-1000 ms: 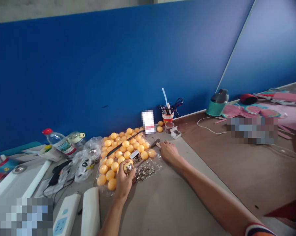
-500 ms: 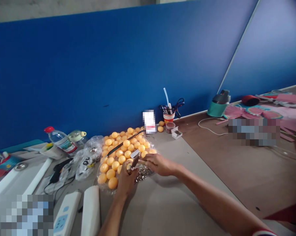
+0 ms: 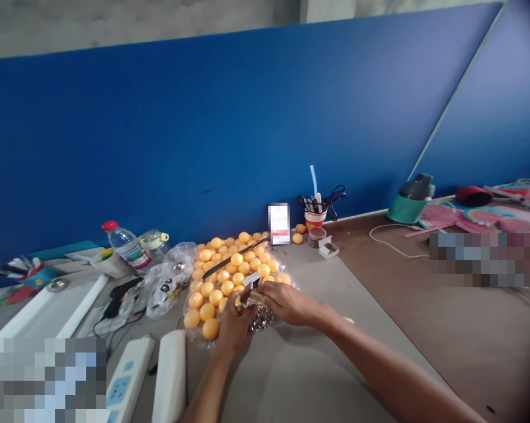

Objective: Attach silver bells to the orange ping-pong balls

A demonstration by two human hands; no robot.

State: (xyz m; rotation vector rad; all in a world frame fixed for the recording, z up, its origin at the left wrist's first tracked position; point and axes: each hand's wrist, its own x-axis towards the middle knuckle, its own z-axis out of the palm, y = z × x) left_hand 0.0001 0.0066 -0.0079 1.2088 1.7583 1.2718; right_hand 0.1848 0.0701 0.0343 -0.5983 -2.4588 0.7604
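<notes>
My left hand (image 3: pixel 235 325) is closed around an orange ball with a small metal piece on it, held just above the table. My right hand (image 3: pixel 286 302) is closed on a small tool (image 3: pixel 248 286) with a pale label and presses its tip toward that ball. Both hands meet over a heap of small silver metal bits (image 3: pixel 263 318) in clear plastic. Behind them lies a pile of several orange balls (image 3: pixel 230 268) on a plastic bag, with a long dark strip (image 3: pixel 235 258) across it.
A white power strip (image 3: pixel 128 379) and a white roll (image 3: pixel 169 376) lie near left. Further left are a black glue gun (image 3: pixel 121 291), plastic bags (image 3: pixel 163 282) and a water bottle (image 3: pixel 126 247). A pen cup (image 3: pixel 315 216), small boxes, a teal jug (image 3: pixel 410 200) and pink crafts stand right. A blue partition backs the table.
My right hand picked up the small tool from beside the ball pile and brought it left to the ball in my left hand. The view has shifted slightly.
</notes>
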